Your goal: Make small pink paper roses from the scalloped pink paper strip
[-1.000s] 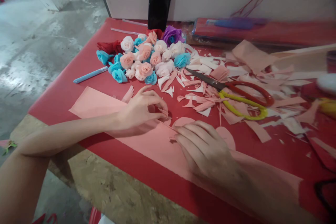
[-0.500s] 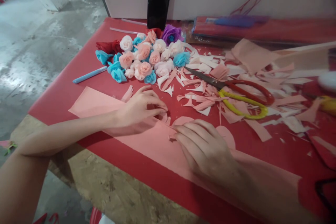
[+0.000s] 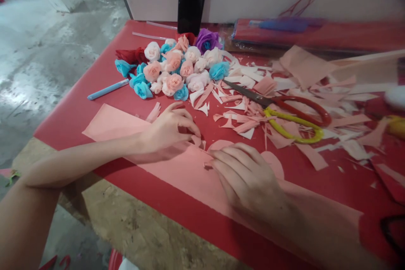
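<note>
Head camera feed, read from my remote station. Landmark: the scissors (image 3: 262,100), one handle loop red and one yellow, lying on the red tabletop (image 3: 74,112).

Left hand (image 3: 194,137): left of the scissors and nearer to me. Fingers curled, with a rounded gap behind the tips; I read forefinger and thumb as pinched on a small pink paper piece (image 3: 196,141).

Right hand (image 3: 211,158): on the near side of the scissors. Fingers bent and pressed side by side, tips closed on the other end of the same piece, of which a thin edge spans the two hands. Thumb hidden from my view.

Long pink paper strip (image 3: 186,173): flat beneath both hands, crossing the near side of the scissors at a slant. Rounded pink paper cutouts (image 3: 272,164) lie between it and the scissors, just beside the right hand.

Paper roses (image 3: 173,61): heaped beyond and left of the scissors, in peach, white, blue and red; one purple rose (image 3: 207,41) at the back. Light blue pen (image 3: 108,89): farther left of the scissors. Pink and white paper scraps (image 3: 248,125): under and all around the scissors.
</note>
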Motion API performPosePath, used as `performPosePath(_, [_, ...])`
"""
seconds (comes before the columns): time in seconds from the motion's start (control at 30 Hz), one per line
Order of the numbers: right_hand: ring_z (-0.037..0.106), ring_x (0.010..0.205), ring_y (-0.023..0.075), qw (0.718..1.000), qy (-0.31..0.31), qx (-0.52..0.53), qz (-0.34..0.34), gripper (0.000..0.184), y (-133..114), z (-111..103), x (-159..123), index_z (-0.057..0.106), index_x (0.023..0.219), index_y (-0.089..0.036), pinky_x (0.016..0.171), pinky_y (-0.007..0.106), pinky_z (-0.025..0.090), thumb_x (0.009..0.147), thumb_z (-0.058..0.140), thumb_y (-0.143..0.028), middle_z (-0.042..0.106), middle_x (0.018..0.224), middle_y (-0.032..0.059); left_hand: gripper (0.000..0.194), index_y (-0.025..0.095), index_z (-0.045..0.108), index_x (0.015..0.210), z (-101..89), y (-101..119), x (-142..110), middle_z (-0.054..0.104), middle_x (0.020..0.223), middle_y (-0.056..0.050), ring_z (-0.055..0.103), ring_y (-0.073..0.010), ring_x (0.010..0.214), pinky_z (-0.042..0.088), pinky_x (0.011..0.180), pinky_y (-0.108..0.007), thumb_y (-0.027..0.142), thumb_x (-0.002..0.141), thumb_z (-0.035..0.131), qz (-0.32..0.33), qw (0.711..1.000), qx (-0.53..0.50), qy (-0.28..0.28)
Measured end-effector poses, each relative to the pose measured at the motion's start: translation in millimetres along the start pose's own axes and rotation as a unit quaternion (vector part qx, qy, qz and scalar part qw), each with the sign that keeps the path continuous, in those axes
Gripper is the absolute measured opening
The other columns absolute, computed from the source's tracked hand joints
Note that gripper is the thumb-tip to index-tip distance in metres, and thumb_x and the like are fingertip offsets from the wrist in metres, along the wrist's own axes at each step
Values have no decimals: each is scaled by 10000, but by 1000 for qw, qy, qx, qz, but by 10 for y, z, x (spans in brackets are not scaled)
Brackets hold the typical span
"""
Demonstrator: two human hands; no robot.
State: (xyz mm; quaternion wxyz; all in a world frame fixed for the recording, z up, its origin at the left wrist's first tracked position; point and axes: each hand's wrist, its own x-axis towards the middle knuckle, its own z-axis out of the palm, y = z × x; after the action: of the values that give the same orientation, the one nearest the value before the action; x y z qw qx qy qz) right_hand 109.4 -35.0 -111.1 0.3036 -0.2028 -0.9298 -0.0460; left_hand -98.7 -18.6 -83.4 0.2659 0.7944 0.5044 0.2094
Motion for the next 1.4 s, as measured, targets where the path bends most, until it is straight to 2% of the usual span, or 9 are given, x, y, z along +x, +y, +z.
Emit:
performPosePath(0.17, [606,778,230,1000,0,3,2,329,11,15,6,652,715,-123,749,379,472,889,384,-46,704,759,103,74,201,696,694,23,-103,40,717,725,25,619,-123,747,319,1042,-386,159,748,669,-14,998,-55,30])
performPosePath(0.3, [604,806,237,1000,2,14,0,292,22,23,-19,655,739,-113,766,393,471,869,408,-29,714,824,124,102,176,700,697,22,-114,49,723,755,-19,599,-142,740,448,807,-304,244,765,667,-36,992,-108,58])
performPosePath(0.4, [597,783,239,1000,0,29,-7,259,25,27,-29,664,766,-85,773,400,471,860,429,-25,707,780,129,139,157,691,721,16,-78,42,704,761,-31,603,-133,732,460,682,-246,275,778,644,-65,983,-164,56])
performPosePath(0.63, [608,722,221,998,21,63,-6,272,51,51,3,652,753,-97,725,382,495,849,410,-15,703,716,108,129,141,677,755,-34,20,24,656,784,-24,610,-113,749,484,713,-221,230,803,597,-94,960,-262,21])
performPosePath(0.77, [641,762,205,994,52,89,46,187,74,-37,36,624,823,-138,733,374,513,824,471,-32,721,800,85,153,143,674,759,-66,99,-20,647,784,-21,615,-112,734,492,705,-229,218,830,562,-104,947,-304,2])
performPosePath(0.87, [655,791,173,984,76,103,120,124,73,-188,108,612,856,-164,673,299,536,832,532,-73,704,855,73,158,166,712,793,-63,165,-22,657,791,-20,599,-111,722,488,689,-230,242,830,578,-80,949,-305,16])
performPosePath(0.93, [666,822,160,969,95,137,181,94,70,-299,179,625,823,-195,644,251,544,847,557,-134,696,897,62,154,188,733,842,-71,227,19,653,795,-19,586,-116,737,488,693,-235,236,829,587,-59,949,-308,34])
performPosePath(1.1, [664,935,176,880,162,284,345,108,103,-523,367,703,781,-275,819,295,541,809,618,-214,708,983,13,173,227,752,867,-159,485,205,610,753,-9,559,-131,755,477,767,-280,199,825,587,-4,946,-308,104])
performPosePath(1.4, [686,837,200,801,255,345,418,47,164,-664,431,745,742,-257,741,295,572,718,715,-285,729,887,34,187,296,746,920,14,714,380,444,702,-4,458,-138,725,476,738,-304,353,842,586,105,915,-322,221])
